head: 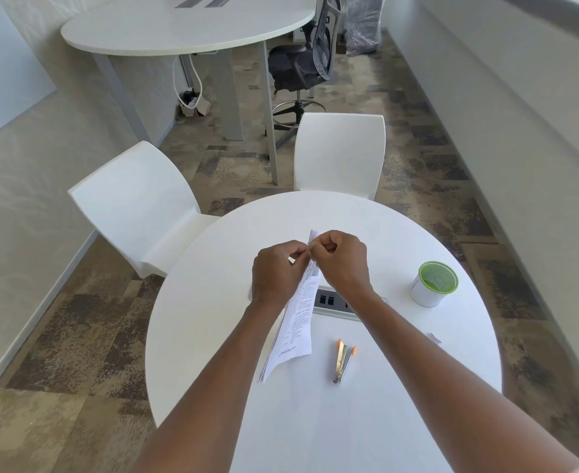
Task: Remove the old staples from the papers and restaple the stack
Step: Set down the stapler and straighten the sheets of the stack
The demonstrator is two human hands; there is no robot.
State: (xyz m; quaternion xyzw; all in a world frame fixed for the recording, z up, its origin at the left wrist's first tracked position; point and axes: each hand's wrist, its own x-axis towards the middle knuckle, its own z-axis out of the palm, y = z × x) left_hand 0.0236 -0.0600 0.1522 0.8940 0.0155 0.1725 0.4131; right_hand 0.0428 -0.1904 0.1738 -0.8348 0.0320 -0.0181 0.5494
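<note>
Both hands (pixel 310 264) apparently pinching papers (pixel 296 331)

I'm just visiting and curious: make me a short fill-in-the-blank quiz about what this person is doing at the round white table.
1. Both hands, left hand and right hand, pinch the top of a stack of printed white ____.
2. The silver stapler with orange tips lies on the round white table, touched by ____ hand.
3. The white cup at the right has a ____ lid.

Missing words: papers; neither; green
</note>
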